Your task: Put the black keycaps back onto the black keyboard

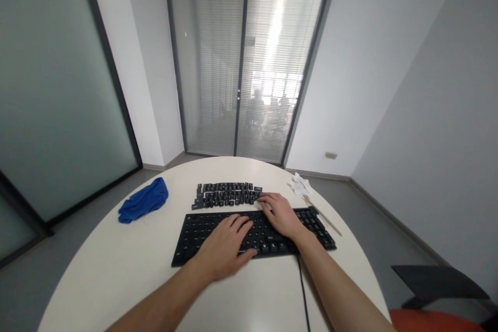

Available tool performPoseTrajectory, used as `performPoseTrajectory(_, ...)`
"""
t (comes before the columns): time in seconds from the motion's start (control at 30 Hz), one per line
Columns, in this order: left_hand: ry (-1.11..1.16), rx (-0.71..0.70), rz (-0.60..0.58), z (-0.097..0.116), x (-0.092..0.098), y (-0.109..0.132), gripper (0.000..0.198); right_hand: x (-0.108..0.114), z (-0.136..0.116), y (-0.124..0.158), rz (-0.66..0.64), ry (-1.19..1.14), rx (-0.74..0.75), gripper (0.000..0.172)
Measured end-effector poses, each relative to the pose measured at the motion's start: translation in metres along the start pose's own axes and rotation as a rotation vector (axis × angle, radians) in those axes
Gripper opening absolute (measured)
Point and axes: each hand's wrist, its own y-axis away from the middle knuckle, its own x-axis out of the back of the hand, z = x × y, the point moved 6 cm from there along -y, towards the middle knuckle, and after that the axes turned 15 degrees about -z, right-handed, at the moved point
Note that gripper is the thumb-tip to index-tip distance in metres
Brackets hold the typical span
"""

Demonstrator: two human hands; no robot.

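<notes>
A black keyboard [202, 231] lies on the round white table [128, 270], its cable running toward me. My left hand [227, 246] rests flat on the keyboard's middle, fingers stretched out. My right hand [280, 212] reaches over the keyboard's far edge, its fingertips touching the right end of a block of loose black keycaps [225, 194] laid in rows just behind the keyboard. Whether those fingers pinch a keycap is not visible.
A crumpled blue cloth [143, 201] lies at the table's left. A white tissue [299, 184] and a thin wooden stick [322, 215] lie at the right edge. A dark chair [439, 285] stands at the lower right. Glass doors with blinds are behind.
</notes>
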Motion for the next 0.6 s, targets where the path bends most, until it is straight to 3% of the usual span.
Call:
performPoseTrajectory(0.37, -0.014, 0.007, -0.018, 0.002, 0.002, 0.000, 0.056, -0.012, -0.016, -0.004, -0.185, 0.151, 0.100, 0.037)
performPoseTrajectory(0.6, -0.024, 0.000, -0.012, 0.002, 0.003, 0.001, 0.055, -0.012, -0.018, -0.005, -0.162, 0.132, 0.110, 0.039)
